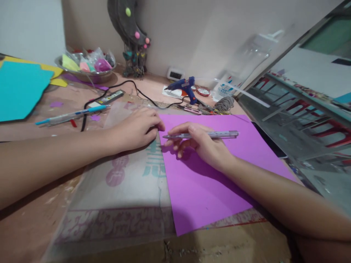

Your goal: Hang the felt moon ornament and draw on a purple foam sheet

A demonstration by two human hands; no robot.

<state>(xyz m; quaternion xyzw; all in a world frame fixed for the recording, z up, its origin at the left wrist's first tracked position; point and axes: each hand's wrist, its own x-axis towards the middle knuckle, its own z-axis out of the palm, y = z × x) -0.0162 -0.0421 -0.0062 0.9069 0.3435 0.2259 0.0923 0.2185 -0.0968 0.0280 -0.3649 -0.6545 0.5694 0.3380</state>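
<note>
A purple sheet of paper (214, 182) lies on a printed plastic mat (123, 197) on the table. My right hand (203, 144) rests on the sheet near its upper left corner, fingers closed round a silver pen (219, 134) that points left. My left hand (137, 128) lies just left of the sheet on the mat, fingers curled and pressed down at the paper's corner; I cannot see anything in them.
A blue glue gun (185, 87) with a black cord (115, 89) sits behind the sheet, beside twine (225, 104). A blue pen (74, 115) lies at left near teal paper (19, 89). A metal bowl (86, 69) of scraps stands at the back.
</note>
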